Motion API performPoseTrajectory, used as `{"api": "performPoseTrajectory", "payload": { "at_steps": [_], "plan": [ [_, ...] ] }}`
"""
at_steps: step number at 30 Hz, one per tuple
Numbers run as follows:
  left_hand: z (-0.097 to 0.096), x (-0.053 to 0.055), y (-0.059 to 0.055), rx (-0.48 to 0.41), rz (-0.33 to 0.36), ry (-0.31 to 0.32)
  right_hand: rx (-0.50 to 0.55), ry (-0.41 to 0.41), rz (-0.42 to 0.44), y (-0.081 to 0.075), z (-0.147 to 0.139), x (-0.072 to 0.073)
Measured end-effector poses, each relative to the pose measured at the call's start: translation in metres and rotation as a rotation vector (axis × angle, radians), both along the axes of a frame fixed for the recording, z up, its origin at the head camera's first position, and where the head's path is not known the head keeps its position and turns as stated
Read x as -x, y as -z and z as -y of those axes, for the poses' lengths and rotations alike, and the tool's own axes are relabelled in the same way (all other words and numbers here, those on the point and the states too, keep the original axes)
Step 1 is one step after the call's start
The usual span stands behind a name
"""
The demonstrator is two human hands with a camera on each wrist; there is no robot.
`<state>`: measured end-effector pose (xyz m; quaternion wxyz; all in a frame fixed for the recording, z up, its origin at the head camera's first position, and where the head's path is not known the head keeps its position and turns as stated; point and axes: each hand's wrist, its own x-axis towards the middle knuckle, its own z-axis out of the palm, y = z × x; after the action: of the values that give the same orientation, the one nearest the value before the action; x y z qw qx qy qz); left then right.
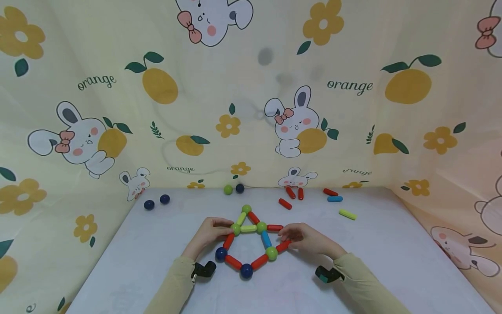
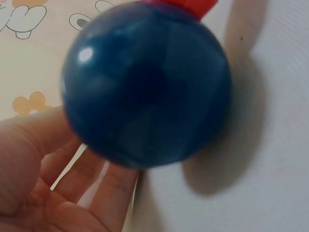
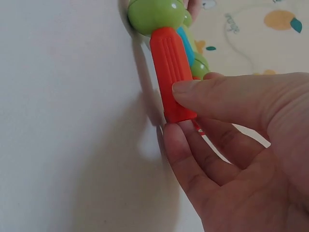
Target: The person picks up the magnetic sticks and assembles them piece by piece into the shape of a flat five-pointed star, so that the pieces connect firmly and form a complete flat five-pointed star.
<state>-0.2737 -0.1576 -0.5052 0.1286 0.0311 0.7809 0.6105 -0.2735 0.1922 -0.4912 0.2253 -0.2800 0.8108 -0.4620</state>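
Observation:
A flat frame of coloured rods and balls lies on the table, with a triangle joined to a five-sided ring. My left hand (image 1: 211, 233) holds the green ball (image 1: 235, 229) at the frame's left corner. In the left wrist view a dark blue ball (image 2: 147, 87) hides part of that hand. My right hand (image 1: 307, 239) pinches the red rod (image 3: 171, 72) between thumb and fingers; its other end meets the lower right green ball (image 1: 271, 253). Above it, another red rod (image 1: 274, 227) sticks out from the middle green ball (image 1: 261, 226), close to the right fingertips.
Two dark blue balls (image 1: 149, 205) lie at the back left. A loose green ball (image 1: 228, 189) and a dark blue ball (image 1: 240, 188) stand by the back curtain. Several red rods (image 1: 285, 203), a blue rod (image 1: 335, 199) and a yellow-green rod (image 1: 347, 214) lie back right.

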Motion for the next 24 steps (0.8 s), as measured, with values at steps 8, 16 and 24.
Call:
{"api": "performPoseTrajectory", "payload": {
  "at_steps": [8, 16, 24],
  "plan": [
    [0.0, -0.001, -0.002, 0.01, -0.012, 0.004, 0.003, 0.017, 0.005, 0.0, 0.001, -0.003],
    [-0.001, 0.002, -0.001, 0.07, -0.025, 0.027, -0.026, 0.128, -0.069, -0.014, -0.009, -0.016],
    [-0.005, 0.008, -0.016, 0.151, -0.036, 0.021, 0.075, 0.114, 0.158, -0.024, -0.014, -0.037]
  ]
}}
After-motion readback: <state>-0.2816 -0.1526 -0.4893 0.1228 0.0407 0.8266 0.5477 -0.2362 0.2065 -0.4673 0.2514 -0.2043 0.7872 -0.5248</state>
